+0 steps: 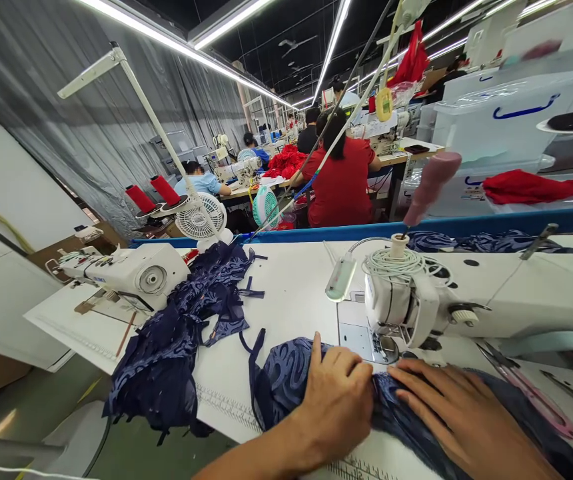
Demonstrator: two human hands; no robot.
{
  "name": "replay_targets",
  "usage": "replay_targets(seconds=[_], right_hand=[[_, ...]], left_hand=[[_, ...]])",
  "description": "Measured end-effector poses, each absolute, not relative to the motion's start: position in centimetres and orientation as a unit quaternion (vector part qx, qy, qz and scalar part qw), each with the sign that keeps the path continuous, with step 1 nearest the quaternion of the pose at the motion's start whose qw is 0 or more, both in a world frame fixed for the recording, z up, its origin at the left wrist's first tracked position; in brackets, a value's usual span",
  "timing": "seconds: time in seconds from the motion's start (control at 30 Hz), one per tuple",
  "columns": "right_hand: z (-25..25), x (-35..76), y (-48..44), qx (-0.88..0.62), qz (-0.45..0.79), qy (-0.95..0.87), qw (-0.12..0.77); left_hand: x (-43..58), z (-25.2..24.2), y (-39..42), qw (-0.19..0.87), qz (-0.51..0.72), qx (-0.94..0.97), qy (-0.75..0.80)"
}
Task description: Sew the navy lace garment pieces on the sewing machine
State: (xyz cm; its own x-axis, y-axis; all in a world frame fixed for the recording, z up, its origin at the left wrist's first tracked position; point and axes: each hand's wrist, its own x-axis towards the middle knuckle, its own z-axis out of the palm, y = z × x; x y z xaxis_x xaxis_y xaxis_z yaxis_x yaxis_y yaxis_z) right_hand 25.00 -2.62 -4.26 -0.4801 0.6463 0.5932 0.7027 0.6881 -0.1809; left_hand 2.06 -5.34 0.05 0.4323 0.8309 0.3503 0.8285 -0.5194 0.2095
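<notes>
A piece of dark blue patterned fabric (281,377) lies on the white sewing table (291,293) in front of the sewing machine (466,303). My left hand (336,397) is curled on the fabric, pinching it just before the machine's presser foot (391,347). Flat on the same fabric to the right lies my right hand (461,413), fingers spread and pointing left toward the needle area. Both hands press the cloth against the table.
A heap of dark blue fabric pieces (186,333) lies at the left by a second white machine (126,273). A small lamp (340,278) and a thread cone (429,187) stand by the machine. Scissors (531,393) lie at the right. People in red and blue work at tables behind.
</notes>
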Motion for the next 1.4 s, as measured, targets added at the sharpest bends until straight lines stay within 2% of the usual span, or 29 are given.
replay_targets(seconds=[0.2,0.37,0.63,1.13,1.4], right_hand=[[-4.9,24.1,-1.1,-0.383,-0.043,-0.865,0.320],[-4.0,23.6,-1.1,-0.391,0.007,-0.862,0.323],[-3.1,24.2,-1.4,-0.423,0.073,-0.840,0.331],[-3.4,23.3,-1.8,-0.429,0.178,-0.812,0.353],[-3.2,22.9,-1.6,-0.458,0.256,-0.789,0.321]], left_hand=[[1.8,0.4,-2.8,0.076,0.148,0.846,0.507],[1.5,-0.5,-2.3,0.111,0.180,0.847,0.488],[1.4,-0.4,-1.9,0.223,0.187,0.822,0.489],[1.5,0.0,-2.4,0.258,0.206,0.804,0.494],[0.8,0.9,-2.2,0.358,0.208,0.777,0.475]])
